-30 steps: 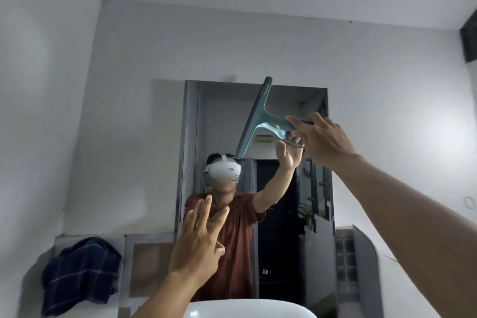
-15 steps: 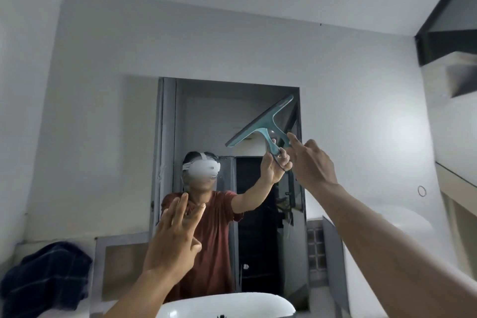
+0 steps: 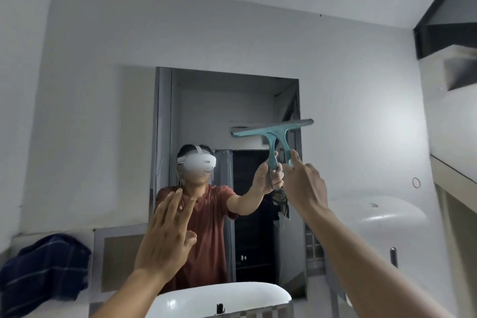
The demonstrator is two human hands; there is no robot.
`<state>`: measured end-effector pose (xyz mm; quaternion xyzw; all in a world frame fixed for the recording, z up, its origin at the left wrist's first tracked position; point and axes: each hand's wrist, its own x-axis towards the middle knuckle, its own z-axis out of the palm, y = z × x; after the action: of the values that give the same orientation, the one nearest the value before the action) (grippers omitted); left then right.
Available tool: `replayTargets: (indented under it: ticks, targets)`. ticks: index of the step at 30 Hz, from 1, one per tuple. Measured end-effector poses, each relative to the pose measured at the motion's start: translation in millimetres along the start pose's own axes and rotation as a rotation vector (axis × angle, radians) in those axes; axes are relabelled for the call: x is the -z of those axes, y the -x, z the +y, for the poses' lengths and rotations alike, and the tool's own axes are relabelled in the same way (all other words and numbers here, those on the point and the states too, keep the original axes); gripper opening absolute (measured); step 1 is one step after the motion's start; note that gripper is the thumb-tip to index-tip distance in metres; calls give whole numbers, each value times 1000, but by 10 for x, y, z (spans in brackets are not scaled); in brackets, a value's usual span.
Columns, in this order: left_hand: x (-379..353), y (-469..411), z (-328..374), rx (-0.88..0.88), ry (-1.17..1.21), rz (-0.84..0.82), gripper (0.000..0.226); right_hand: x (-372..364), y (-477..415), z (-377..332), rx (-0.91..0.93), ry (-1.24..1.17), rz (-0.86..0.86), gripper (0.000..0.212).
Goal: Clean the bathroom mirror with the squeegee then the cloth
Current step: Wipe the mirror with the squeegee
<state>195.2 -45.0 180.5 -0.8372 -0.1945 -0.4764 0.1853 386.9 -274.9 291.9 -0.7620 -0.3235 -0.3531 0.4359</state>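
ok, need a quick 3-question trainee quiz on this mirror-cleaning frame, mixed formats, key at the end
1. True or false: the right hand grips the teal squeegee by its handle, with the blade up against the right part of the mirror.
2. Multiple choice: the left hand is
A. holding the cloth
B. open and empty, fingers spread
C. resting on the sink rim
3. Fill in: the dark blue plaid cloth lies on the ledge to the ____ of the mirror, untouched.

Key: 1 true; 2 B; 3 left
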Motion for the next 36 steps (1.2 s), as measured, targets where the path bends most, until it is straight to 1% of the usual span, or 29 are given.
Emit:
replayTargets:
  ticks: [2,4,6,10,12,17,21,24,27,30,32,36]
  targets:
    - [-5,67,-15,-3,-22,-20,108,-102,80,-34,-22,-59,-15,39]
    - [-6,130,-29,8,-33,-49,108,-196,141,-99,-19,-93,-29,52]
    - [-11,181,-40,21,-42,-67,106,-265,180,-181,-40,-146,-51,58]
    - [-33,228,-45,31,-55,-64,93,-311,297,-375,-124,-261,-92,58]
    - [-53,232,-50,36,-67,-75,91,-329,344,-488,-165,-341,-100,58]
    - [-70,237,-21,50,-66,-97,91,-572,438,-799,-220,-520,-124,71]
    - [-20,248,-29,36,-68,-91,91,-742,576,-1115,-215,-596,-102,72]
    - [16,282,-69,44,-82,-100,92,-836,679,-1329,-195,-683,-171,70]
    - [53,321,-122,37,-106,-105,86,-941,736,-1503,-133,-611,-190,69]
    - [75,340,-163,18,-120,-113,89,-1031,779,-1567,-30,-478,-192,68]
    - [80,342,-178,30,-107,-118,93,-1028,801,-1530,33,-398,-198,68]
    - [50,348,-173,26,-120,-101,91,-938,812,-1331,157,-284,-178,66]
